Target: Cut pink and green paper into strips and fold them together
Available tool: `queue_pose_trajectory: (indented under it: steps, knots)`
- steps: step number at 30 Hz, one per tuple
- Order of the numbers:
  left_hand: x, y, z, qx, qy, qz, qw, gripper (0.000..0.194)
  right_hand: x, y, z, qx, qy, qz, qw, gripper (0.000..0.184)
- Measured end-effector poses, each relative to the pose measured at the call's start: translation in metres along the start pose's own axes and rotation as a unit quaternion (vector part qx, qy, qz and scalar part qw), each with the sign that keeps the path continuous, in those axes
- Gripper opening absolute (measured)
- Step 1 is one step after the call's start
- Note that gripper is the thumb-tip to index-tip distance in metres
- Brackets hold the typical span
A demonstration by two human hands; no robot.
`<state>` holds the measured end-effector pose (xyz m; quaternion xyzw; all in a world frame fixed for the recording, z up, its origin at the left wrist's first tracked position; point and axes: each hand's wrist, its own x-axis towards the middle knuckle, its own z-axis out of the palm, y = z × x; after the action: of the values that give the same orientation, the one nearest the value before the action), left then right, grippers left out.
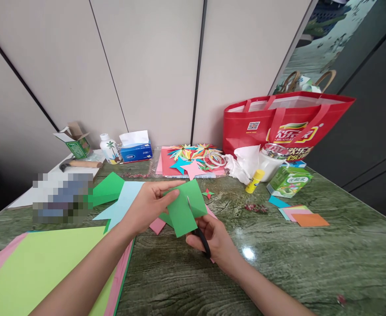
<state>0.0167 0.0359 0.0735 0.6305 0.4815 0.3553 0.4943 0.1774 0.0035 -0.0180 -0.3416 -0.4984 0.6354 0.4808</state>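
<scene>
My left hand pinches a folded piece of green paper at its upper left, thumb on top. My right hand grips black-handled scissors from the lower right. Their blade shows as a thin metal strip over the green paper, which is partly cut along it. Under and behind the hands lie a light blue paper piece, another green paper piece and some pink paper. A small red and green paper star lies just beyond the held paper.
Large coloured sheets cover the table's left front. At the back stand a tissue pack, a white bottle, paper stars, a white mug and a red bag. A glue stick, green box and paper strips lie right.
</scene>
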Motion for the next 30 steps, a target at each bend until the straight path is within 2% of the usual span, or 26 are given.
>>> queue_pose_trajectory:
  steps: [4, 15, 30]
  knots:
    - [-0.0004, 0.0007, -0.0006, -0.002, -0.023, -0.003, 1.000, 0.039, 0.0004, -0.0012, 0.0004, 0.002, 0.008, 0.010, 1.000, 0.037]
    - [0.0004, -0.0001, -0.0021, 0.003, -0.032, 0.008, 0.999, 0.039, -0.0003, -0.0033, 0.0012, 0.021, 0.054, 0.058, 0.997, 0.034]
    - [0.0010, -0.0010, -0.0001, 0.004, -0.022, 0.013, 1.000, 0.036, -0.0007, -0.0030, 0.0028, 0.036, 0.053, 0.043, 0.997, 0.028]
